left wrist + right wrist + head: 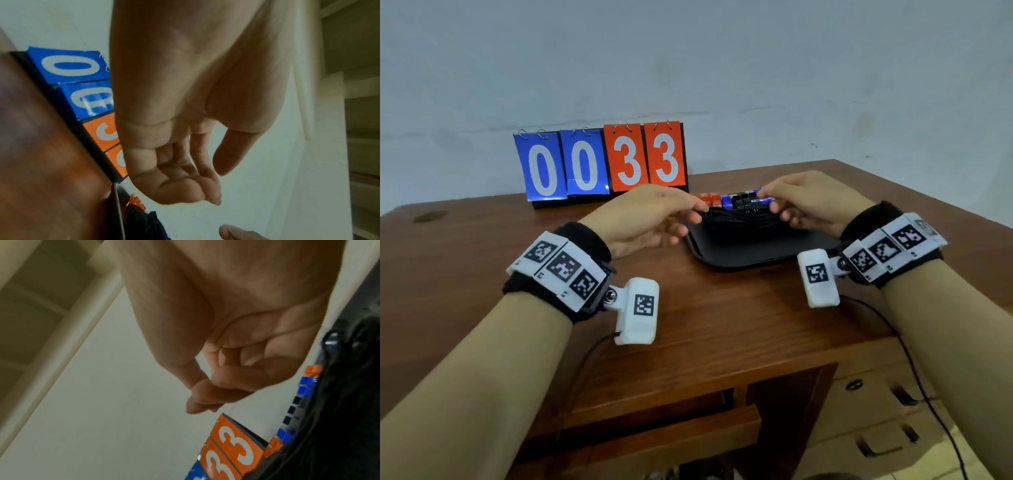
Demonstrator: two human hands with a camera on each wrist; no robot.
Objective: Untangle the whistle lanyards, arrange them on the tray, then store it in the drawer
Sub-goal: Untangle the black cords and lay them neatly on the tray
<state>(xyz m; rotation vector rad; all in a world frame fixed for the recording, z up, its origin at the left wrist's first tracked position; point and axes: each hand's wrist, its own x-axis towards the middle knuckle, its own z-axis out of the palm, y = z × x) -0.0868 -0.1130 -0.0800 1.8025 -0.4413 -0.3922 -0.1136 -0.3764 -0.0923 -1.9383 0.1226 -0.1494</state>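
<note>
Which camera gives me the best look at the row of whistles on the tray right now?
The head view: the whistles show as an orange, blue and black row at the far edge of the black tray, behind the lanyard bundle. The right wrist view shows the same row, blurred, along its right side. The left wrist view catches only an orange corner.

Left hand [185, 100] loosely curled, holding nothing — scoreboard [82, 91] behind, on the table [41, 162]

One tray [743, 255], one scoreboard [599, 162], two hands [640, 219]
</note>
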